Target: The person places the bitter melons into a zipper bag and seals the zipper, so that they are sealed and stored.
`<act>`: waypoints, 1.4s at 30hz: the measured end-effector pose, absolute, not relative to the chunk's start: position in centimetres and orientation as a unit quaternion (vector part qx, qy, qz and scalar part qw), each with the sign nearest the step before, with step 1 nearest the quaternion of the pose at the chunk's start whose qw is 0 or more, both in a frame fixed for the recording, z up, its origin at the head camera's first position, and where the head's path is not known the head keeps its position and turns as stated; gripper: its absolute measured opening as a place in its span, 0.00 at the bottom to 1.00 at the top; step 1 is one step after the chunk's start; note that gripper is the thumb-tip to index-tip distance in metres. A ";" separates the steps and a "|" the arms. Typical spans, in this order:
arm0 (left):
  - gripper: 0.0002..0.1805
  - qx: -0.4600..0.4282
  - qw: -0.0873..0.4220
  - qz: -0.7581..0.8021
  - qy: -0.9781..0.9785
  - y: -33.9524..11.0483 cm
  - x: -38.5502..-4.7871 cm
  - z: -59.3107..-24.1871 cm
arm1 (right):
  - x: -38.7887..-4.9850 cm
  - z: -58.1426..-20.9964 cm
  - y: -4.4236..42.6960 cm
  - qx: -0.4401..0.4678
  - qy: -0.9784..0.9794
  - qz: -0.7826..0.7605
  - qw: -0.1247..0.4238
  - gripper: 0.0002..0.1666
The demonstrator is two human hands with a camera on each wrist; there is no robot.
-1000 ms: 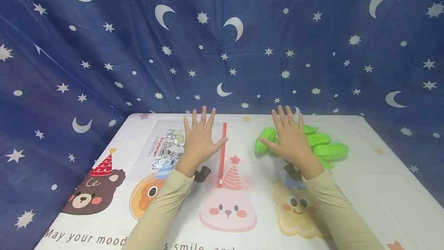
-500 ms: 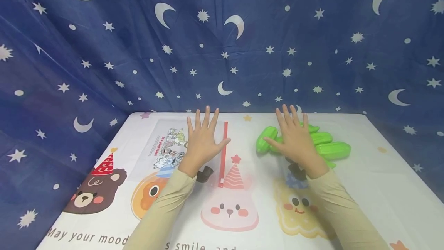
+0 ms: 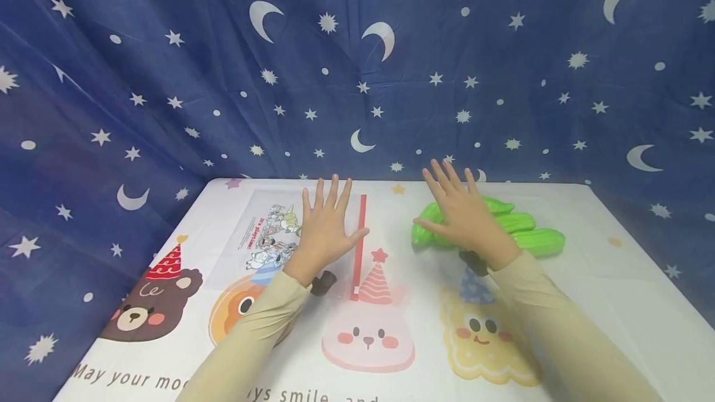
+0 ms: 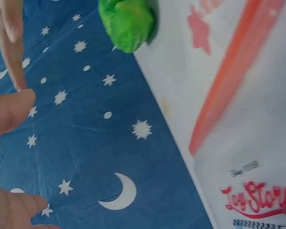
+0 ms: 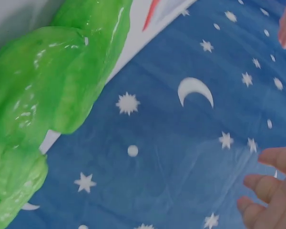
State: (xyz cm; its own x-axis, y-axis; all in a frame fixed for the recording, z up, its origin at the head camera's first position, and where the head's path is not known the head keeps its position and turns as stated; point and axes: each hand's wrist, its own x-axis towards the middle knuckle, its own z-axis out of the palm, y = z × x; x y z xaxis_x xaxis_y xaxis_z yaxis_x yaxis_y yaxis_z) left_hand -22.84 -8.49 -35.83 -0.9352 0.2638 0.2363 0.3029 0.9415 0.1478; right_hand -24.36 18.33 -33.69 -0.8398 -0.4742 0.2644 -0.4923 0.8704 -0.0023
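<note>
In the head view my left hand (image 3: 325, 231) is spread with straight fingers, held above a clear zip bag (image 3: 237, 265) with a red slide strip (image 3: 360, 247). Part of the bag is hidden behind this hand. My right hand (image 3: 468, 222), also spread, hovers over a bunch of glossy green elongated pieces (image 3: 537, 242) resembling green bananas, and covers its middle. Neither hand grips anything. The right wrist view shows the green bunch (image 5: 38, 90) close up, lying near the table's edge. Red lettering marks the bag (image 4: 257, 148) in the left wrist view.
A white tablecloth (image 3: 614, 303) printed with cartoon faces covers the table. Behind and to the left hangs a blue curtain (image 3: 357, 104) with moons and stars. Dark pieces, partly hidden, sit by both wrists.
My right hand has shifted left and tilted leftward, covering more of the green bunch's left end. My left hand has moved very slightly. The bag and the green bunch stay put.
</note>
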 end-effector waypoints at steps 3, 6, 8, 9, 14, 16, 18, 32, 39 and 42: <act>0.52 -0.150 0.096 -0.083 -0.981 -8.6 -22.9 -36.1 | -25.1 -33.9 17.3 0.274 -0.954 0.020 0.123 0.55; 0.53 -0.157 0.088 -0.077 -0.981 -8.6 -22.8 -36.5 | -25.9 -34.2 16.2 0.297 -0.948 0.009 0.116 0.54; 0.53 -0.162 0.086 -0.073 -0.980 -8.8 -22.8 -36.8 | -26.3 -34.4 15.4 0.314 -0.943 0.008 0.110 0.53; 0.53 -0.164 0.085 -0.069 -0.980 -8.9 -22.8 -37.0 | -26.5 -34.5 15.0 0.323 -0.940 0.009 0.108 0.52; 0.52 -0.172 0.071 -0.059 -0.981 -9.4 -23.0 -38.1 | -27.1 -35.4 13.1 0.369 -0.923 0.002 0.111 0.50; 0.52 -0.176 0.062 -0.055 -0.981 -9.7 -23.0 -38.5 | -27.2 -35.8 12.3 0.381 -0.918 -0.010 0.111 0.50; 0.52 -0.178 0.051 -0.057 -0.981 -10.0 -22.9 -38.7 | -27.4 -36.3 11.6 0.389 -0.915 -0.022 0.107 0.49; 0.52 -0.226 -0.005 -0.011 -0.974 -12.9 -23.5 -40.4 | -28.1 -39.6 8.6 0.431 -0.900 -0.042 0.056 0.46; 0.51 -0.250 -0.055 0.008 -0.967 -14.3 -23.7 -40.8 | -28.6 -40.2 7.8 0.430 -0.900 -0.064 0.012 0.46; 0.50 -0.246 -0.084 0.010 -0.965 -14.7 -23.6 -40.6 | -28.6 -40.2 7.7 0.427 -0.902 -0.066 -0.003 0.45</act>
